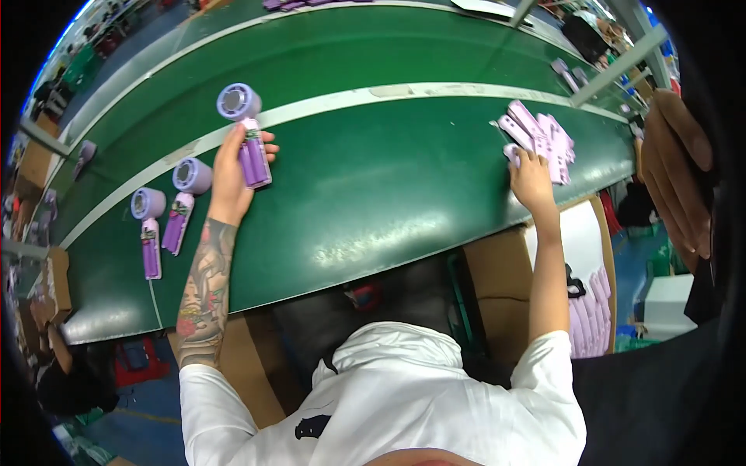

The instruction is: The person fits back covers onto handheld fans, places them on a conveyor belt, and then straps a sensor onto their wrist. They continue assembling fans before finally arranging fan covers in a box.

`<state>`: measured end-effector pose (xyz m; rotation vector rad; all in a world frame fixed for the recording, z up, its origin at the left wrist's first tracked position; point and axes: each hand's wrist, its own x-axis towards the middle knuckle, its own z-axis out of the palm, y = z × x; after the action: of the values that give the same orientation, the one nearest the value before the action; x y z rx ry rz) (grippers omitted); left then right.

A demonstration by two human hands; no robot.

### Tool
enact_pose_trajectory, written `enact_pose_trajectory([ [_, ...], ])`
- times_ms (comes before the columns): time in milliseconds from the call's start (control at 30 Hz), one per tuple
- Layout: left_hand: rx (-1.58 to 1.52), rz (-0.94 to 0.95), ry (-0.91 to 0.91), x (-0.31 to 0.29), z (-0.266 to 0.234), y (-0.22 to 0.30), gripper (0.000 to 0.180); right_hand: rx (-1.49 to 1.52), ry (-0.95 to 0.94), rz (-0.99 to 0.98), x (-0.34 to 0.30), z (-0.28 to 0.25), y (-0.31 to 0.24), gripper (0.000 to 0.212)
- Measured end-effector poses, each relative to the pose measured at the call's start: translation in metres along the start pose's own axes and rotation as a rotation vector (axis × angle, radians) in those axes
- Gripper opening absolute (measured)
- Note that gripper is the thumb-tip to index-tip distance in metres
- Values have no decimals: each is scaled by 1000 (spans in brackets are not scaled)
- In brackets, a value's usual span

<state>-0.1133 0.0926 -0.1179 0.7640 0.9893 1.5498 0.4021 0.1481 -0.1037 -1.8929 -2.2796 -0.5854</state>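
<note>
Two hands at a green conveyor belt [365, 202], lilac fan parts on it

Nearest, a white-sleeved person's arms reach out over the belt. The left hand [231, 172] is clamped around the handle of a lilac handheld fan [245, 132], head pointing away. The right hand [531, 172] rests, fingers spread, on a pile of lilac shell pieces [544, 133]. Two more fans [165, 213] lie well left

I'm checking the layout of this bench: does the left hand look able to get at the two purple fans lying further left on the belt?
Probably yes: nothing lies between the left hand and the two purple fans, but it already holds another fan.
</note>
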Motion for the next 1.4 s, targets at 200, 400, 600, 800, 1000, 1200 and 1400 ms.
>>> enact_pose_trajectory([
  [200,111,13,-23,-3,11,17,32,290,34,22,3,-4,-9,37],
  [400,194,56,-20,11,28,8,36,679,-169,-47,29,-57,-94,35],
  [600,-177,14,-96,19,62,0,37,1484,-386,-132,79,-88,-195,34],
  [800,-219,92,-38,18,61,-11,39,1593,-144,-230,86,-77,-284,39],
  [1000,-154,78,-48,8,61,-2,42,1345,185,-351,81,-68,-312,42],
  [1200,-112,135,-76,5,62,3,42,1244,236,-379,75,-67,-322,45],
  [1400,48,173,-123,14,50,5,44,1105,262,-419,73,-67,-320,50],
])
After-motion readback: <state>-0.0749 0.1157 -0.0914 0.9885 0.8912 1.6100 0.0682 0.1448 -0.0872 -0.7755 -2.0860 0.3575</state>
